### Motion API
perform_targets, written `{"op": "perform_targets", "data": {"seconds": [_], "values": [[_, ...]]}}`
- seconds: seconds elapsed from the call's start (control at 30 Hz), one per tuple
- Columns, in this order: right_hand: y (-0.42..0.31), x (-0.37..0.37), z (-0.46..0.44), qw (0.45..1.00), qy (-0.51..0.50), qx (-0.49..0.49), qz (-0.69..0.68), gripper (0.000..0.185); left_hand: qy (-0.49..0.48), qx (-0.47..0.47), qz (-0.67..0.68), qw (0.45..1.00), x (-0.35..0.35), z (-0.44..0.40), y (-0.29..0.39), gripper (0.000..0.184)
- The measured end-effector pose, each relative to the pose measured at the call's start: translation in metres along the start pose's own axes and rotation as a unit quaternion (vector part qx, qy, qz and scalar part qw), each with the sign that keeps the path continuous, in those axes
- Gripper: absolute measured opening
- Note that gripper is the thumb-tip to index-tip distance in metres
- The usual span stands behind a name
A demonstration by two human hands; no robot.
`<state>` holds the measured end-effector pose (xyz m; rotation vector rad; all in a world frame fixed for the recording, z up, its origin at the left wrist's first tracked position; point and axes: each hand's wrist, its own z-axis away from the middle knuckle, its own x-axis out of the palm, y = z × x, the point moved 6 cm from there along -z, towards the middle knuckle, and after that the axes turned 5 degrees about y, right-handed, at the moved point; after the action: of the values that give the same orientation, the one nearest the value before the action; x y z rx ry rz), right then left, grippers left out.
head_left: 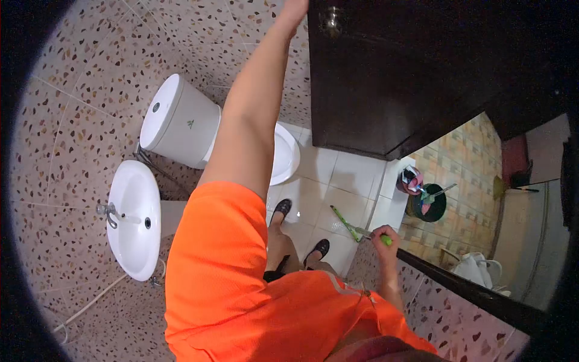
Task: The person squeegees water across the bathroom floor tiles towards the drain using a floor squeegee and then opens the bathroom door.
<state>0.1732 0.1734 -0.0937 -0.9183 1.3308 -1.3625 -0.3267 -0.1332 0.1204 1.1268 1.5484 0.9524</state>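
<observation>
While the squeegee (362, 231) is gripped in the right hand (385, 236), its blade (345, 224) is held at the floor (341, 166)'s edge, near the threshold (384, 212). Whether anything is grasped by the left hand (294, 12), cut off beside the door (362, 78), cannot be told. Work seems under way; what is done or left cannot be judged. One squeegee, one door, two shoes (281, 207), one toilet (190, 123), one sink (134, 184) and two buckets (442, 208) are counted.

Room above tiled floor (315, 189) between toilet bowl (287, 155) and green squeegee (344, 223), dark door (404, 72) as barrier beyond.
</observation>
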Motion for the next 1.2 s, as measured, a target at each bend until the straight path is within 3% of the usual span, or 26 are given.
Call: {"op": "perform_targets", "data": {"seconds": [0.03,0.07,0.1,0.13,0.17,0.23,0.27,0.3,0.37,0.4,0.43,0.5,0.57,0.6,0.67,0.7,0.73,0.77,0.8,0.87,0.9,0.97,1.03,1.1,1.17,1.2], "values": [[-0.003,0.006,0.003,1.000,0.002,-0.003,0.007,0.009,0.021,0.041,-0.074,0.996,-0.006,0.000,0.008,0.097],[-0.009,0.014,0.007,0.999,0.026,-0.036,0.009,0.009,-0.051,0.031,-0.086,0.994,-0.004,0.008,0.003,0.089],[-0.018,0.023,0.011,0.997,0.046,-0.066,0.012,0.009,0.088,0.048,-0.052,0.994,-0.020,0.069,0.044,0.054],[-0.027,0.038,0.014,0.994,0.042,-0.091,0.054,0.015,0.184,0.181,-0.125,0.958,-0.024,0.071,0.036,0.058],[-0.015,0.043,0.017,0.994,0.037,-0.090,0.058,0.015,0.064,0.163,-0.046,0.983,-0.020,0.074,0.028,0.052],[0.018,0.055,0.015,0.997,0.011,-0.067,0.043,0.014,0.092,0.405,-0.067,0.907,-0.032,0.116,0.050,0.016],[0.005,0.069,0.013,0.999,0.011,-0.029,0.040,0.014,0.018,0.425,0.020,0.905,-0.035,0.128,0.057,0.010],[-0.018,0.080,0.009,0.999,0.008,-0.028,0.044,0.014,-0.075,0.359,0.120,0.923,-0.027,0.136,0.050,0.015],[-0.034,0.105,0.002,0.987,-0.027,0.127,0.096,0.018,-0.081,0.380,0.083,0.918,-0.006,0.156,0.052,0.022],[-0.036,0.118,-0.010,0.998,-0.055,-0.002,0.008,0.018,-0.135,0.350,0.078,0.923,0.004,0.169,0.059,0.028],[-0.051,0.132,-0.012,0.998,-0.022,0.048,-0.044,0.017,-0.209,0.335,0.128,0.910,0.017,0.181,0.064,0.035],[-0.056,0.142,-0.019,0.995,-0.005,0.099,0.029,0.016,-0.275,0.340,0.177,0.881,0.038,0.202,0.074,0.040],[-0.062,0.154,-0.023,0.993,0.025,0.111,0.007,0.013,-0.235,0.428,0.191,0.851,0.053,0.226,0.092,0.040],[-0.065,0.157,-0.022,0.992,0.052,0.114,-0.012,0.011,-0.328,0.412,0.214,0.823,0.072,0.239,0.097,0.037],[-0.078,0.162,-0.024,0.986,0.121,0.105,-0.043,0.009,-0.348,0.467,0.202,0.787,0.097,0.263,0.109,0.031],[-0.082,0.159,-0.025,0.976,0.187,0.083,-0.071,0.009,-0.382,0.462,0.214,0.771,0.106,0.274,0.114,0.031],[-0.076,0.149,-0.033,0.976,0.217,0.002,0.006,0.007,-0.398,0.464,0.223,0.759,0.111,0.285,0.117,0.036],[-0.052,0.133,-0.037,0.975,0.223,0.010,0.007,0.007,-0.414,0.469,0.231,0.745,0.115,0.289,0.116,0.041],[-0.043,0.114,-0.038,0.965,0.249,-0.072,0.043,0.008,-0.420,0.464,0.236,0.744,0.115,0.283,0.107,0.041],[-0.092,0.138,-0.055,0.939,0.327,-0.016,-0.106,0.014,-0.368,0.380,0.270,0.804,0.107,0.253,0.075,0.053],[-0.155,0.167,-0.083,0.961,0.269,-0.053,-0.037,0.015,-0.408,0.338,0.243,0.813,0.116,0.237,0.039,0.060],[-0.186,0.179,-0.116,0.968,0.194,-0.159,-0.030,0.019,-0.459,0.305,0.170,0.817,0.129,0.221,-0.078,0.064],[-0.194,0.195,-0.152,0.972,0.128,-0.188,-0.060,0.020,-0.687,0.163,-0.006,0.708,0.110,0.230,-0.168,0.067],[-0.186,0.215,-0.186,0.971,0.060,-0.211,-0.094,0.022,-0.701,0.174,0.019,0.691,0.103,0.243,-0.223,0.054],[-0.172,0.239,-0.222,0.963,-0.006,-0.258,-0.073,0.025,-0.533,0.054,-0.143,0.833,0.084,0.200,-0.256,0.041],[-0.156,0.252,-0.244,0.961,-0.012,-0.251,-0.119,0.022,-0.480,0.066,-0.193,0.853,0.075,0.187,-0.277,0.036]]}}
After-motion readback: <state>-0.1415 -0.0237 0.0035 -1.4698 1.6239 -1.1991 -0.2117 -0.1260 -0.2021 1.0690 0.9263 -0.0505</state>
